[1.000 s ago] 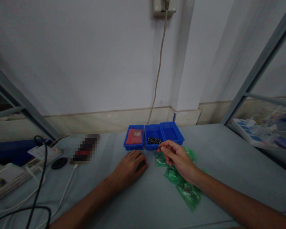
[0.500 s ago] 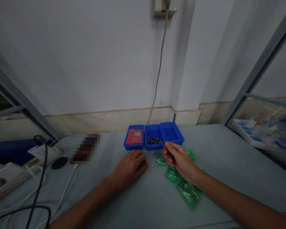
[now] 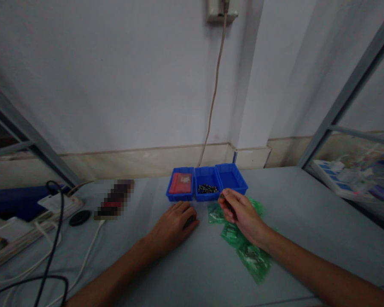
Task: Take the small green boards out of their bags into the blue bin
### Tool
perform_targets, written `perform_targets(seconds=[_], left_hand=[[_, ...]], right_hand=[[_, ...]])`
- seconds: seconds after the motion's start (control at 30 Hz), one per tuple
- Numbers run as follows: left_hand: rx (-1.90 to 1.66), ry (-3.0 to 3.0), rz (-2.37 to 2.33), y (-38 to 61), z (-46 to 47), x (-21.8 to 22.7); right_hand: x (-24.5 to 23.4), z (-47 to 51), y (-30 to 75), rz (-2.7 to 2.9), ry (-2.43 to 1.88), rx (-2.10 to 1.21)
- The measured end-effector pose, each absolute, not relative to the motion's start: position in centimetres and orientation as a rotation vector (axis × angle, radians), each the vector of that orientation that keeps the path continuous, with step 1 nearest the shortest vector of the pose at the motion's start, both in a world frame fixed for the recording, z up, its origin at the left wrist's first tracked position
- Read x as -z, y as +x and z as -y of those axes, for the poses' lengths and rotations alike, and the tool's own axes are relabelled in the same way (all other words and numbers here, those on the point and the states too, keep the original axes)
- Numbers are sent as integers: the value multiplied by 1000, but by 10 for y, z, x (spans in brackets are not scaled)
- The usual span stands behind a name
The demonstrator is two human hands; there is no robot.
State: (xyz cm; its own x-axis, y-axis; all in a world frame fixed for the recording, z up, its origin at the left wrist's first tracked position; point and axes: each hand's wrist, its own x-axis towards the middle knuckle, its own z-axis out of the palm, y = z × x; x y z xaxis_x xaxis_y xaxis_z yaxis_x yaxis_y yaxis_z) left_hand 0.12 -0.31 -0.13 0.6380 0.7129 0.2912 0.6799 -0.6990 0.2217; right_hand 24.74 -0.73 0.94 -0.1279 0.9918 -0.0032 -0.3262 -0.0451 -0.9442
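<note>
My right hand (image 3: 240,213) hovers just in front of three small blue bins, its fingers curled round a small dark part I cannot name. The middle bin (image 3: 206,189) holds several small dark parts, the left bin (image 3: 180,185) a red packet, and the right bin (image 3: 232,178) looks bare. Under my right hand and wrist lie several green plastic bags (image 3: 249,251). My left hand (image 3: 174,226) rests palm down on the table, fingers curled over something small and dark.
The grey table (image 3: 307,213) runs to the wall. At the left are a power strip (image 3: 59,204), black and white cables (image 3: 51,251) and a round black cap (image 3: 79,218). A cord (image 3: 214,94) hangs from a wall socket. A shelf frame with clutter (image 3: 352,179) stands at the right.
My right hand pulled back slightly from the middle bin and its fingers closed from a pinch at the bin's edge into a curl round a small part. My left hand stayed put.
</note>
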Motion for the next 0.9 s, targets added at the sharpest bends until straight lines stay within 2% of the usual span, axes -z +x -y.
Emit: perform_targets(seconds=[0.2, 0.67, 0.9], left_hand=[[-562, 2771, -1171, 1, 3, 3], [-596, 2759, -1163, 0, 2, 6], [-508, 2752, -1194, 1, 2, 3]], right_hand=[[-6, 5, 248, 1204, -918, -1330], [-7, 17, 250, 1726, -946, -791], [-8, 18, 250, 1733, -962, -828]])
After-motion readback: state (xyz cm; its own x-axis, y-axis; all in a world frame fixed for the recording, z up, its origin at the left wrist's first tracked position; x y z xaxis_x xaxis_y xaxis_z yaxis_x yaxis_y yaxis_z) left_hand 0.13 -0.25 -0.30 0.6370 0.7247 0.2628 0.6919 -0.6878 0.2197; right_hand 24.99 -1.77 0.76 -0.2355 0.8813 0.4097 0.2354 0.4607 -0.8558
